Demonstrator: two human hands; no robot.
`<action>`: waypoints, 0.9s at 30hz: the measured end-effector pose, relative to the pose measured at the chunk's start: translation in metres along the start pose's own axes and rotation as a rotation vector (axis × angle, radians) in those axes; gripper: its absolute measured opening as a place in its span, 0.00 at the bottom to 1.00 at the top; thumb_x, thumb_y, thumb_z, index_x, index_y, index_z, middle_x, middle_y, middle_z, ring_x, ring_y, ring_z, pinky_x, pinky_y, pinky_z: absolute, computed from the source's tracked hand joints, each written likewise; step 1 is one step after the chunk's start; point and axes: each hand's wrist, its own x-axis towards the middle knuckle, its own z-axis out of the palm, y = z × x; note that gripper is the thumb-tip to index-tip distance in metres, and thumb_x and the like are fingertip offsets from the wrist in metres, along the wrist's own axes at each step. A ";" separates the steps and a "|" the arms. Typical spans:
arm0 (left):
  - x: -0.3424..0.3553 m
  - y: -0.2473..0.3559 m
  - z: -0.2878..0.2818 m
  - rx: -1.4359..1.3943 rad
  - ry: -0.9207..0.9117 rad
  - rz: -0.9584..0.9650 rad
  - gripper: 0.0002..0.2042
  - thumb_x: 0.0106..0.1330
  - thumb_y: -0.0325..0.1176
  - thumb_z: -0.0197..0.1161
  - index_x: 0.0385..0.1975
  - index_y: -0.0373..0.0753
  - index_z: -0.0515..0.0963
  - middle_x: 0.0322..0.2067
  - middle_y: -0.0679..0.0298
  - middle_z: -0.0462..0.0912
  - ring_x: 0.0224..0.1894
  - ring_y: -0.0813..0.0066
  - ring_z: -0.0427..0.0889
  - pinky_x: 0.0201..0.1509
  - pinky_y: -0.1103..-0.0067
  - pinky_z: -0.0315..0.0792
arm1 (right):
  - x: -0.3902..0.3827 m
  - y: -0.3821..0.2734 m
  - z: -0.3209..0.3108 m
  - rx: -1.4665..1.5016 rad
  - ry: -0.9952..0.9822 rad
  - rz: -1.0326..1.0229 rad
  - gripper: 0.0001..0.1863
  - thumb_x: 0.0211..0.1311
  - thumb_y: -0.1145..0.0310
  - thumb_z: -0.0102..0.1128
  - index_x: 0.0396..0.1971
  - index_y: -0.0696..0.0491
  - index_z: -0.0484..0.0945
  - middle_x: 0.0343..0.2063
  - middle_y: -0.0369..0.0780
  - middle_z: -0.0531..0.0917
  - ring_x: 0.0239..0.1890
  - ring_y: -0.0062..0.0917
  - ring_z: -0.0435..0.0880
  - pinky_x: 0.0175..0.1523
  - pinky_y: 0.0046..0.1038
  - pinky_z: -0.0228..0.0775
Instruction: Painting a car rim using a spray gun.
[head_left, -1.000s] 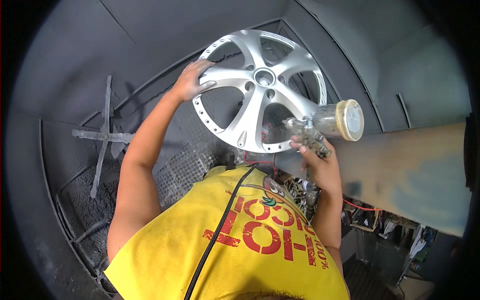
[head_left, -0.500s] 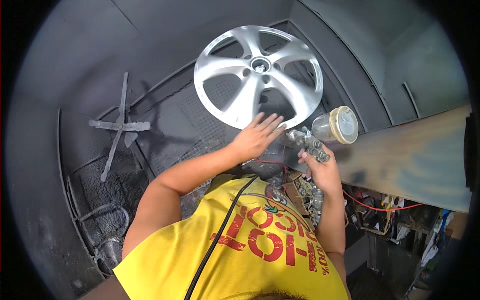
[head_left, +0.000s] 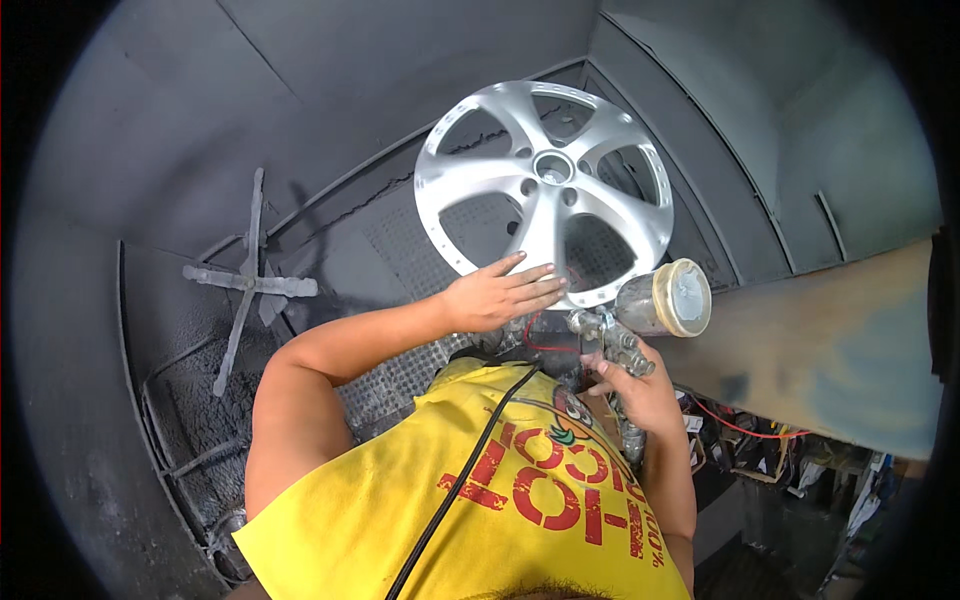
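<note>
A silver five-spoke wheel rim (head_left: 537, 217) is at the upper middle, face toward me, with a round hub hole and bolt holes. My left hand (head_left: 505, 296) is at the rim's lower edge, fingers apart over the lower spoke; I cannot tell whether they touch it. My right hand (head_left: 638, 385) grips a metal spray gun (head_left: 608, 330) with a cloudy cup (head_left: 660, 300) and pale lid, just below the rim's lower right edge. My yellow shirt and a black cord fill the bottom.
Grey booth walls (head_left: 170, 120) surround me. A coated cross-shaped stand (head_left: 232, 339) is at the left, above a rough dark heap. A stained panel (head_left: 820, 340) runs along the right, above cluttered shelves and a red hose (head_left: 740, 425). A perforated floor (head_left: 380, 383) shows below.
My left hand has moved from the rim's upper left down and right to its lower edge. The rim has turned and shifted in view, now slightly right and lower. The gun sits lower too.
</note>
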 end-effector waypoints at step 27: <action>-0.032 -0.186 0.002 -0.568 0.124 -1.291 0.39 0.73 0.62 0.45 0.66 0.29 0.66 0.62 0.39 0.73 0.65 0.43 0.72 0.68 0.59 0.66 | 0.026 -0.061 0.040 -0.008 -0.103 -0.201 0.25 0.69 0.65 0.63 0.61 0.61 0.74 0.32 0.35 0.83 0.28 0.13 0.78 0.24 0.17 0.68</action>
